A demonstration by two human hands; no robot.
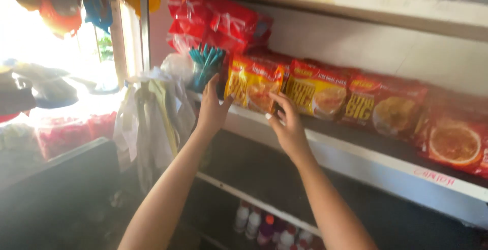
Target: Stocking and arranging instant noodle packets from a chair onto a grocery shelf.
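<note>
Both hands reach up to the left end of the shelf, where a yellow-and-red noodle packet stands upright at the front edge, first in a row of similar packets. The left hand lies open against the packet's left side, fingers up; the right hand pinches its lower right corner. The packet sits between the two hands, equally near both. Teal pens stand just left of it.
</note>
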